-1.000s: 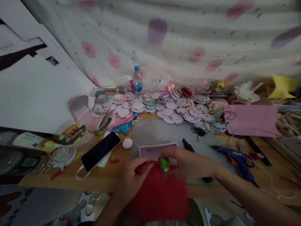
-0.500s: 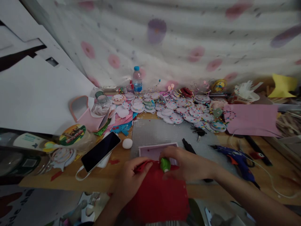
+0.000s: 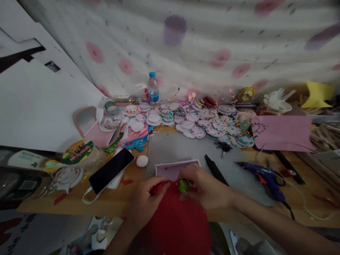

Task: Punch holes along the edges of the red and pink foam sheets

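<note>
Red fabric point(image 3: 177, 223) hangs over the table's front edge, its upper edge pinched in my left hand point(image 3: 148, 198). Just to the right, my right hand point(image 3: 203, 184) has its fingers closed around a small green object point(image 3: 183, 186) that touches the top of the fabric. What the green object is, I cannot make out. Behind both hands lies a shallow pale pink tray point(image 3: 170, 170) on a grey cutting mat point(image 3: 170, 147), partly hidden by my right hand.
A phone point(image 3: 111, 170) and a white case point(image 3: 142, 161) lie left. Many decorated discs point(image 3: 198, 131) pile up behind the mat. Right are a black tool point(image 3: 214, 170), keys point(image 3: 223, 147) and a blue glue gun point(image 3: 268, 179). A bottle point(image 3: 153, 88) stands behind.
The green object has turned a little in my right hand, and the red fabric has shifted. The whole view has moved slightly.
</note>
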`<state>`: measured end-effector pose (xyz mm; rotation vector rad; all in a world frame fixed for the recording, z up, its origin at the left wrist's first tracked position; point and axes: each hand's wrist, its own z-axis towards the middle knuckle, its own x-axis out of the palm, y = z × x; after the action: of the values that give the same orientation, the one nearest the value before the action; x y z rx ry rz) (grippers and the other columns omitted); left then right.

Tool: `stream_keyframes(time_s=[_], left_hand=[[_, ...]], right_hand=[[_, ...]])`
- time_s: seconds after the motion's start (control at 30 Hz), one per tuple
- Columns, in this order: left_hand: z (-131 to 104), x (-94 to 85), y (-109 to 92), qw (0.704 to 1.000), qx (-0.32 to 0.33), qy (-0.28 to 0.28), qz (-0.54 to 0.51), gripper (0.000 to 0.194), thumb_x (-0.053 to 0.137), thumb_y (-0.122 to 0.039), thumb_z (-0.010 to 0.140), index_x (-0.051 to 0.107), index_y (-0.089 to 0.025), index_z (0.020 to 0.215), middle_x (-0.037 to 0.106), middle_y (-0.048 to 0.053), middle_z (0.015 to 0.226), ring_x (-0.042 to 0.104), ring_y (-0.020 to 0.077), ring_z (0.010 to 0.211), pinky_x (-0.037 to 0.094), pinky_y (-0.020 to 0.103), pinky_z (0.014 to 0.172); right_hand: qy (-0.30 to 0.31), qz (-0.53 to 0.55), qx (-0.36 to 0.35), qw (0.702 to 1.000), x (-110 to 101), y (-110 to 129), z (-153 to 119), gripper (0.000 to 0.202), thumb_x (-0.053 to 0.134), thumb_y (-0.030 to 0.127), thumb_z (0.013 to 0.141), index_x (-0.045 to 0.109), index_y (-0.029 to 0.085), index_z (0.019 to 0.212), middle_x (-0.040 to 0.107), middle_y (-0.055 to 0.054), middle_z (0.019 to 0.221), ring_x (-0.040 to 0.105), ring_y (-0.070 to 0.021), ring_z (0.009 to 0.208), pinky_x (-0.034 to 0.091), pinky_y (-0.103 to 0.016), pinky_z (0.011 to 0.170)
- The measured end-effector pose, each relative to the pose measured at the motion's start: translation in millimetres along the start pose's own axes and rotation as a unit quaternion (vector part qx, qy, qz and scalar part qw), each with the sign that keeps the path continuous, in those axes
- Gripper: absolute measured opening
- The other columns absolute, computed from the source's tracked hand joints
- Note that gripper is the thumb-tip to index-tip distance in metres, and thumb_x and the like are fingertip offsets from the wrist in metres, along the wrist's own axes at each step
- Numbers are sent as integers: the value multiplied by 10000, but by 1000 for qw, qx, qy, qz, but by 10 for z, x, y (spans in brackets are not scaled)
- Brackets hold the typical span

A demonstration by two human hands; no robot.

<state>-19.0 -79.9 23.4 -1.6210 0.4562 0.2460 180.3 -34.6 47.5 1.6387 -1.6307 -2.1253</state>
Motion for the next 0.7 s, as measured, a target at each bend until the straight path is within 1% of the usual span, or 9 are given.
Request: stream_keyframes(time_s=[0.13,0.23,0.3,0.4,0.47,0.53,0.6,0.7], left_hand=[[6,-3,47,1000,8,13,26,156,562,-297,844,692,-225,891,727,-3,885,655,161,819,496,233,711],[51,-86,46,996,15,31,86,187,566,-347,843,665,-240,959,715,-2,954,647,178,888,492,273,784],[102,-166,-16,990,38,42,133,242,582,-382,829,640,-244,1020,699,8,1015,635,188,931,485,296,816],[188,-233,-195,969,106,59,214,376,655,-416,766,606,-235,1092,663,39,1105,603,221,1000,456,348,868],[242,-208,-322,944,157,82,278,509,734,-490,655,613,-216,1068,661,65,1097,590,268,1005,428,406,884],[292,-142,-406,923,194,115,310,546,769,-547,566,640,-188,957,685,73,996,603,279,948,408,427,889],[339,-75,-429,915,210,136,316,523,779,-559,537,647,-174,865,697,61,897,619,262,896,367,436,939],[396,-29,-374,912,213,152,314,516,784,-559,519,653,-178,843,702,45,851,635,252,871,290,456,1014]], right_hand=[[-14,-15,16,1000,69,-38,9,143,695,199,680,565,160,724,605,20,714,513,-138,707,290,-281,710],[-8,-26,26,999,61,-43,25,138,685,223,687,565,160,716,612,16,703,513,-140,693,289,-287,711],[1,-24,27,999,48,-39,38,130,677,230,693,571,160,722,624,13,706,522,-141,688,292,-291,719],[5,-32,22,999,42,-33,59,94,650,200,688,580,160,736,640,2,729,541,-155,719,295,-296,726],[2,-46,13,999,53,-34,73,100,632,162,660,579,157,745,645,-6,754,547,-165,743,296,-296,722],[1,-59,6,998,68,-37,84,132,612,129,626,568,155,747,643,-6,759,550,-165,739,295,-295,711],[0,-66,6,998,80,-39,89,145,590,110,606,559,154,741,638,-1,746,552,-160,722,296,-295,707],[-1,-64,5,998,93,-47,87,154,566,99,609,559,156,752,640,-5,762,560,-165,742,302,-300,726]])
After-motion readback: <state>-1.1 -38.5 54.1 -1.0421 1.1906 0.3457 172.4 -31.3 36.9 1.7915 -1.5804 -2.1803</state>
